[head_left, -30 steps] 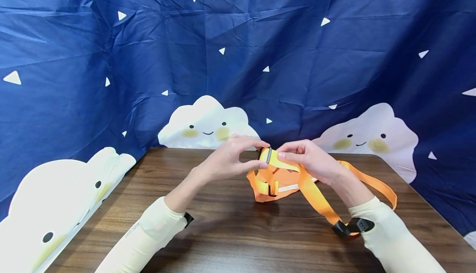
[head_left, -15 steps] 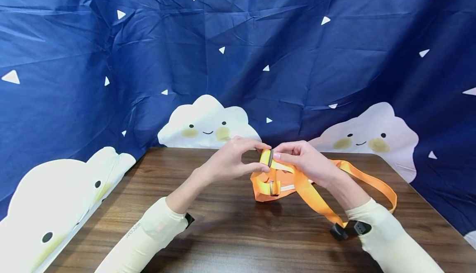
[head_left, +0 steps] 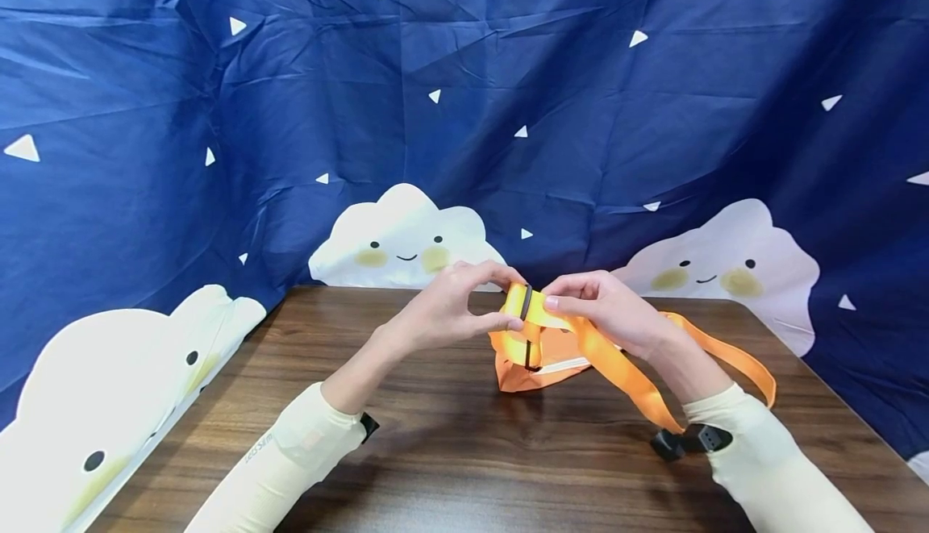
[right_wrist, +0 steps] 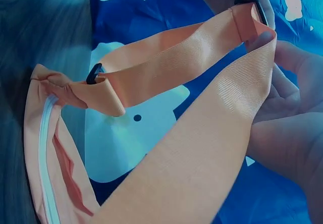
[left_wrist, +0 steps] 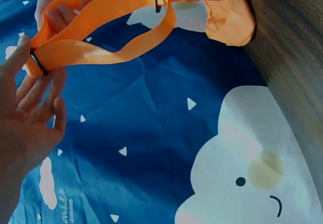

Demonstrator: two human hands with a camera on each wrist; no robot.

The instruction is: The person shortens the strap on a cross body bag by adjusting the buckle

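In the head view, my left hand [head_left: 453,307] pinches an orange webbing strap at its black slide buckle [head_left: 526,302], between thumb and fingers. Just to the right, my right hand [head_left: 610,315] pinches the same strap [head_left: 626,376] where it leaves the buckle. Beneath the hands lies an orange zippered pouch [head_left: 513,377] with a white zipper [right_wrist: 46,158]. A second black slider [right_wrist: 94,74] joins the strap loop to the pouch end in the right wrist view. The left wrist view shows the loop [left_wrist: 113,9] hanging between the buckle and the pouch.
The pouch rests on a dark wood table [head_left: 435,452]. More strap [head_left: 733,360] curves over the table beyond my right forearm. A blue curtain [head_left: 472,138] with white clouds hangs behind the far edge. Black devices [head_left: 668,444] sit at my wrists.
My right fingers moved left toward the buckle, then back right along the strap. The left hand stays nearly in place. The lower slider has risen slightly and turned more upright.
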